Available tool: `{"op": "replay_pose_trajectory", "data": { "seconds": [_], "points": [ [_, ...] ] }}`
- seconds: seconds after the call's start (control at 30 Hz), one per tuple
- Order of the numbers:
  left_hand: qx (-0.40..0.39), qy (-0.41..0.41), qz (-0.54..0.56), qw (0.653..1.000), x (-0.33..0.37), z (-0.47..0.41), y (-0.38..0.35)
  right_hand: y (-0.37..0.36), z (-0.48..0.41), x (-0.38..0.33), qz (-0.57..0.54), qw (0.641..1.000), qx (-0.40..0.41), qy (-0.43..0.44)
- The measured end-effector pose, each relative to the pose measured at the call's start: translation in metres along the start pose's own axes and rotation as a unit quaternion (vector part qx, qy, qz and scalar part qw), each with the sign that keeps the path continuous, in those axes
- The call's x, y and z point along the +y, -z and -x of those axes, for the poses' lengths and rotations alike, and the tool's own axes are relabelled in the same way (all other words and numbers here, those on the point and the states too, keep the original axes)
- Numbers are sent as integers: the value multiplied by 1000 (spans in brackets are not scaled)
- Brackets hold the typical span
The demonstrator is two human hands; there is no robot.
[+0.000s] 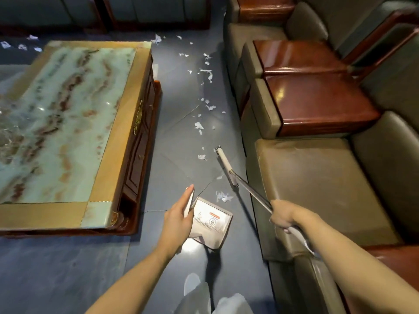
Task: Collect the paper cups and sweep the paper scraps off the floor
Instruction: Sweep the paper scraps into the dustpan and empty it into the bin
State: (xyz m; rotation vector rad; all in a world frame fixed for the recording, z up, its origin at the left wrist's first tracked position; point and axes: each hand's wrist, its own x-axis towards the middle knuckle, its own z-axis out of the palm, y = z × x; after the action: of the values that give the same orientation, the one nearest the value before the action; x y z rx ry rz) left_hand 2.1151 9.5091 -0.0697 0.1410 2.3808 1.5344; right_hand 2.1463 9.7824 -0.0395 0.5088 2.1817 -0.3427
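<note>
Paper scraps along aisle between table edge and sofas, broom, dustpan held

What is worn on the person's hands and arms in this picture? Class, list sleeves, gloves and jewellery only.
The left hand and right hand are ungloved, with no rings showing. The left forearm and right forearm carry no sleeve, watch or bracelet as far as the picture's lower edge.
</note>
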Motion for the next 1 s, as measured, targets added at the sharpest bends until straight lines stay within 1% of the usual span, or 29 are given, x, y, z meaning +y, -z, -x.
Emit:
{"op": "replay_pose_trajectory", "data": {
  "seconds": [0.13,0.23,0.37,0.5,0.6,0.67,0.77,0.83,1.0],
  "points": [
    [3,29,3,1000,10,-30,-20,29,-32,2,33,999,-27,4],
    [30,49,-20,998,14,-49,-39,45,-64,9,65,998,-24,15],
    [52,43,-57,996,21,-63,-66,58,-98,26,103,993,-40,34],
    [76,50,-56,994,21,-68,-66,50,-94,47,145,982,-96,67],
    [87,48,-67,993,25,-67,-67,43,-73,72,147,971,-159,106],
    [78,45,-74,993,29,-67,-70,46,-59,88,140,966,-176,127],
    [73,31,-74,994,33,-66,-71,58,-45,103,142,963,-168,157],
    [81,22,-68,994,37,-68,-70,68,-39,106,119,966,-159,168],
    [93,13,-64,993,52,-96,-63,100,-51,98,62,979,-110,159]
  ]
}}
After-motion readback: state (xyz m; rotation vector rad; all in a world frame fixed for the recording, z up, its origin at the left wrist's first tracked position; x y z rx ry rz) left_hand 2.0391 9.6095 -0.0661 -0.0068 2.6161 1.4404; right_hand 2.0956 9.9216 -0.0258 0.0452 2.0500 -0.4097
